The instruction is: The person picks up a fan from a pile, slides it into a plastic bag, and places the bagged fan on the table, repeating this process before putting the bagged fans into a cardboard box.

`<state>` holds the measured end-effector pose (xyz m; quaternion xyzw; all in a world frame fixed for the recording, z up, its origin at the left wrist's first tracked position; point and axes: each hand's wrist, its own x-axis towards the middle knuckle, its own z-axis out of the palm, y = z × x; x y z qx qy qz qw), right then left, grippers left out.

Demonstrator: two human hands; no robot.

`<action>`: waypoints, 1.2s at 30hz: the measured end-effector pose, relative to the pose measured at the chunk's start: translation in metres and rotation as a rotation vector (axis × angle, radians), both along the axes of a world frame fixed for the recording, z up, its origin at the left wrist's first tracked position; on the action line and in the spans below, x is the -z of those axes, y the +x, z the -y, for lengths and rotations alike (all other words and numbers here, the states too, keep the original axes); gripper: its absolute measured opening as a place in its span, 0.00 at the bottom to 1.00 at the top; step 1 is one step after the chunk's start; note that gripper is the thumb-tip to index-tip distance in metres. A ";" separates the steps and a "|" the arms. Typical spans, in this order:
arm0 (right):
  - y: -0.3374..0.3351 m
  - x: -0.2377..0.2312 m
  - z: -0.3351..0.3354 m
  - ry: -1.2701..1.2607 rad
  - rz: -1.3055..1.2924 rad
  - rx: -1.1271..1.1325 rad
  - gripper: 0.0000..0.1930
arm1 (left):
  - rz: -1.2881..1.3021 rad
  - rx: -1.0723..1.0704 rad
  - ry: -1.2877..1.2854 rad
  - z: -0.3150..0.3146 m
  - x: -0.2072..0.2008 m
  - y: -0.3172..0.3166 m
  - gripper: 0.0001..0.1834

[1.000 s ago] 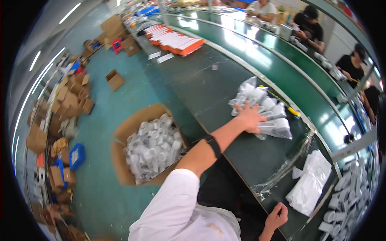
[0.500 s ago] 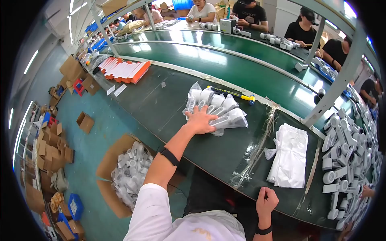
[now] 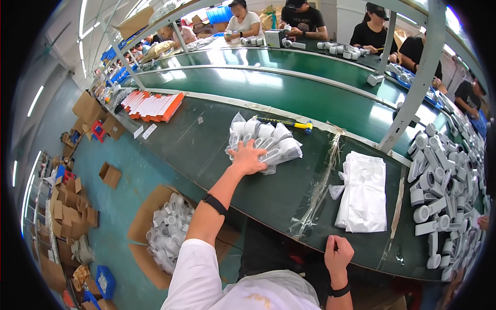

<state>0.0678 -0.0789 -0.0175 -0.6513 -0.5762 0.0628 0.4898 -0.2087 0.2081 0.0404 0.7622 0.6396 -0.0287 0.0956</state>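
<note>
My left hand [image 3: 248, 157] lies with spread fingers on a cluster of clear plastic bags [image 3: 281, 146] on the dark bench. Inside the bags are several white devices with rounded heads and looped handles; their exact kind I cannot make out. Just behind them lies a yellow and black hammer [image 3: 295, 124] with a blue end, partly hidden by the bags. At the bench's front edge, my right hand [image 3: 339, 254] is curled into a loose fist, with nothing visible in it. A stack of flat white plastic bags [image 3: 362, 194] rests beyond it.
An open carton [image 3: 144, 227] of bagged white devices stands on the floor at left. Unbagged grey-white devices [image 3: 439, 206] pile up on the right. Orange and white cartons [image 3: 153, 106] lie at far left. Past a metal post [image 3: 413, 93] and green conveyor [image 3: 232, 82], several people work.
The whole view has shifted slightly. My left hand stays spread on the bagged devices, and my right hand remains curled by the bench edge.
</note>
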 end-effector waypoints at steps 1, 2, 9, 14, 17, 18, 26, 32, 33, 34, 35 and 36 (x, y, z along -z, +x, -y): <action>0.001 0.000 0.001 -0.018 -0.016 -0.007 0.05 | 0.000 0.004 0.003 0.000 0.001 -0.001 0.32; 0.001 0.000 0.001 -0.015 -0.016 -0.004 0.05 | 0.008 0.002 0.013 0.000 0.002 -0.002 0.32; 0.001 -0.001 0.000 -0.006 -0.007 -0.006 0.05 | 0.003 0.003 0.058 0.024 0.000 -0.012 0.30; 0.001 -0.002 -0.002 -0.008 0.017 -0.012 0.05 | -0.023 0.032 0.013 0.045 -0.003 -0.031 0.29; 0.001 0.001 -0.003 0.003 0.040 0.004 0.04 | 0.036 0.077 -0.049 0.044 -0.011 -0.036 0.31; 0.000 0.001 -0.003 0.001 0.041 -0.001 0.04 | 0.013 0.074 -0.123 0.043 -0.016 -0.035 0.32; -0.001 0.000 -0.001 0.018 0.025 0.001 0.04 | 0.004 0.111 -0.277 0.033 -0.021 -0.044 0.34; -0.001 -0.005 -0.002 -0.020 0.020 -0.006 0.05 | -0.070 0.138 -0.190 0.051 -0.034 -0.036 0.34; -0.001 -0.005 -0.002 -0.022 0.020 -0.004 0.05 | -0.107 0.161 -0.084 0.056 -0.040 -0.031 0.34; -0.001 -0.006 -0.002 -0.025 0.021 0.001 0.05 | -0.143 0.185 0.023 0.060 -0.046 -0.025 0.34; -0.001 -0.005 -0.002 -0.028 0.023 0.009 0.05 | -0.140 0.193 0.020 0.064 -0.052 -0.019 0.34; 0.000 -0.005 -0.003 -0.032 0.025 0.018 0.05 | -0.141 0.163 0.138 0.067 -0.058 -0.012 0.36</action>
